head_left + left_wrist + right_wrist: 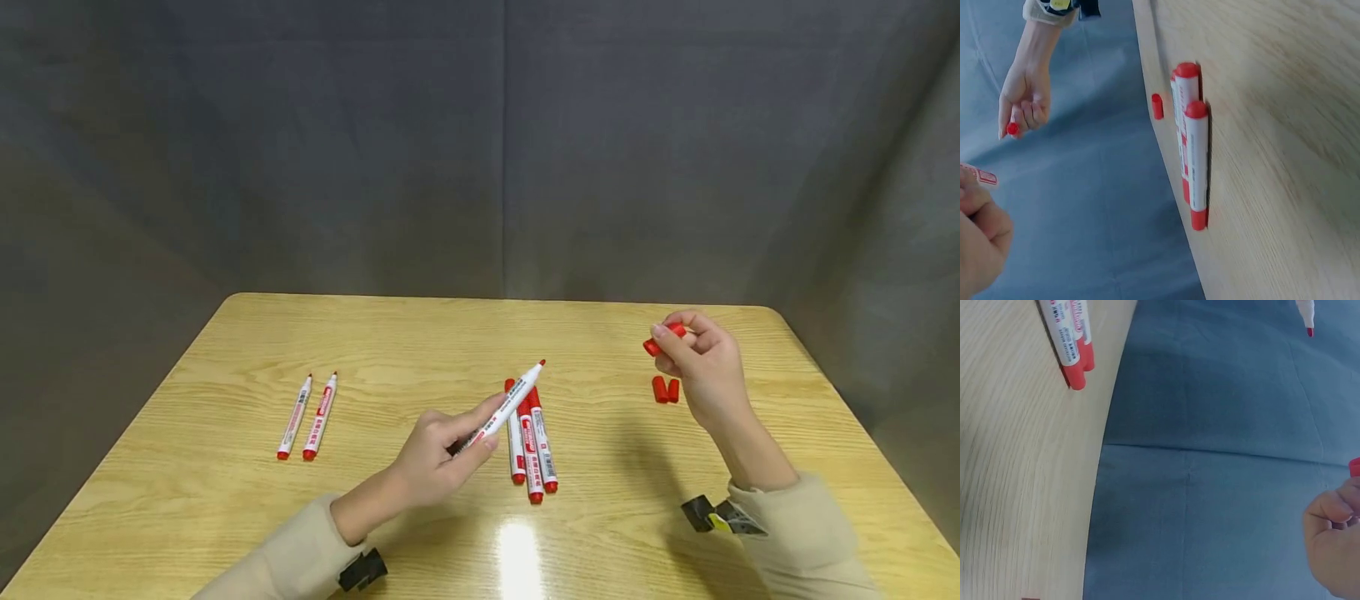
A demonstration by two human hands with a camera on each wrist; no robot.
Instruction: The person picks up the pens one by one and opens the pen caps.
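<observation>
My left hand (446, 450) grips a white marker (510, 408) with its cap off, red tip pointing up and to the right. Over the right part of the table my right hand (708, 367) pinches a red marker cap (665, 339) between thumb and fingers. Below that hand, two more red caps (660, 389) stand side by side on the wood. Several capped markers (534, 458) lie bunched at the middle, partly behind the held marker in the head view. The right wrist view catches the uncapped tip (1310, 331) at its top edge.
Two uncapped markers (321, 417) lie next to each other on the left of the wooden table (420, 333). A dark grey curtain (375, 167) hangs behind the table's far edge.
</observation>
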